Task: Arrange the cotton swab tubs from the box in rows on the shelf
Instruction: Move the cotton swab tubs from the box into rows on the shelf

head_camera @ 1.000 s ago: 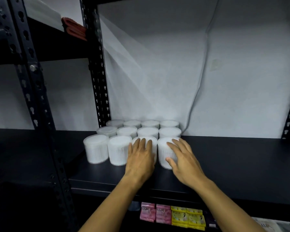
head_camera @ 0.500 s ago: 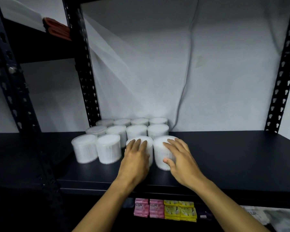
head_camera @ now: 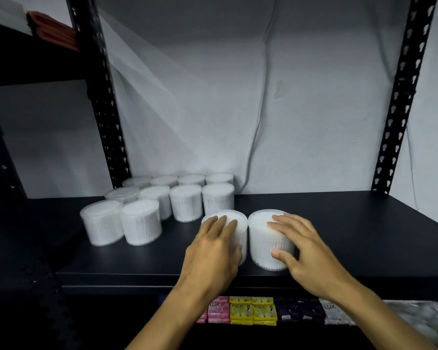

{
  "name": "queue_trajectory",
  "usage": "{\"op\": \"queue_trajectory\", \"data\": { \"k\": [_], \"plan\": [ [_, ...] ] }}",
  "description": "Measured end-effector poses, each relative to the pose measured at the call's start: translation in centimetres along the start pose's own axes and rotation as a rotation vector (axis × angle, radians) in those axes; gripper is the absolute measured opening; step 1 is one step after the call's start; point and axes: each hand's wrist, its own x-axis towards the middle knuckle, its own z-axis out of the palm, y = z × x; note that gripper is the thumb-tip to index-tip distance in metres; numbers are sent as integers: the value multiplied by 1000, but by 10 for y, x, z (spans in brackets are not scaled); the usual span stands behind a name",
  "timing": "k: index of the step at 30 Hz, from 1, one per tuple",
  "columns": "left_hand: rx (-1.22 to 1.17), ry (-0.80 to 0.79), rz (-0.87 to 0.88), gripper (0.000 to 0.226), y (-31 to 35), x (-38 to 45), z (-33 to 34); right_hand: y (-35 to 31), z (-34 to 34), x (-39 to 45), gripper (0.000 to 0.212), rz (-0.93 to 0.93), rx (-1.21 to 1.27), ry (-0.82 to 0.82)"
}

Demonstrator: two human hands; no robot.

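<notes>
Black steel shelving set against a pale, creased wall backdrop carries the work at hand: a dark shelf [head_camera: 339,223] on which cotton swab tubs are being set out in rows. Toward the shelf's back left corner stand two full rows of four tubs, the back row [head_camera: 178,179] against the wall and the middle row [head_camera: 172,202] just in front of it. A third, front row is half built, with two tubs [head_camera: 122,224] at its left end. Nearer the front edge and out of line with them, two more tubs stand upright side by side, almost touching. The left hand [head_camera: 213,253] is cupped over the left tub [head_camera: 239,223], fingers draped across its lid and near side; the right hand [head_camera: 306,251] wraps the right tub [head_camera: 263,238], fingers on the lid and thumb pressed to the front wall. Both grips are closed loosely around the tubs, which rest on the shelf rather than hang in the air. The step appears to be seating this pair into the front row. The next move would seem to call for sliding both back and to the left until they close the gap beside the two front tubs, keeping them upright and clear of the row behind. No box is in view. Soap packets [head_camera: 240,310] line the shelf below.
</notes>
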Motion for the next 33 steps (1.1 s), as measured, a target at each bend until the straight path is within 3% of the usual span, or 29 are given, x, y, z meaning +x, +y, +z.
{"op": "queue_trajectory", "data": {
  "k": [3,6,10,12,15,20,25,33],
  "plan": [
    [11,-33,-14,49,-1,-2,-1,0,-1,-1,54,-7,12,-13],
    [1,-31,-140,70,-2,-3,-5,-2,1,-4,63,-1,41,3],
    [-109,44,-417,93,4,3,-11,-12,3,-7,74,176,156,237],
    [-133,18,-480,96,10,9,-9,-17,8,-5,82,285,213,276],
    [-175,11,-523,89,11,14,-4,-16,16,0,75,354,267,278],
    [-336,-16,-488,71,-1,13,-4,-3,10,2,53,311,336,263],
    [-493,-76,-439,61,-12,17,-5,16,0,7,38,272,483,144],
    [-641,-145,-379,51,-17,22,-3,27,0,15,41,284,651,56]
  ]
}}
